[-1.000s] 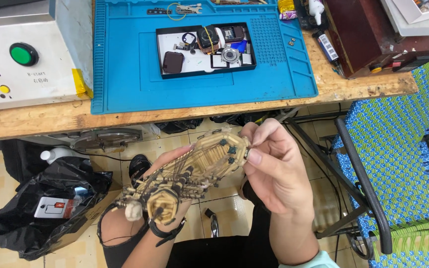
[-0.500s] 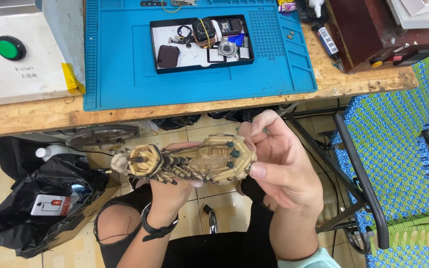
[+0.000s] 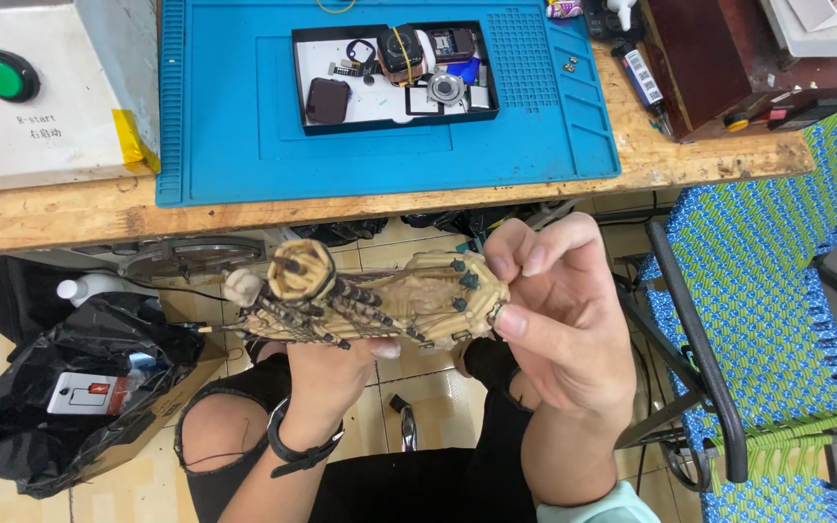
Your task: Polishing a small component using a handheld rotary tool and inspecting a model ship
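Observation:
I hold a tan, worn skeletal device (image 3: 380, 295) with dark screws and thin cables, lying sideways below the bench edge. My left hand (image 3: 336, 373) supports it from underneath, a dark band on that wrist. My right hand (image 3: 559, 320) pinches its right end between thumb and fingers. A round tan cap with a small white knob (image 3: 242, 287) sits at its left end.
A wooden bench (image 3: 50, 218) carries a blue mat (image 3: 234, 116), a black tray of small parts (image 3: 394, 73) and a white box with a green button (image 3: 2, 76). A black bag (image 3: 60, 387) lies on the floor at left; a blue woven chair (image 3: 767, 291) stands at right.
The device has turned from slanting down-left to lying level, its round end swinging up and left. My left hand shifted under its middle; my right hand stayed on its right end.

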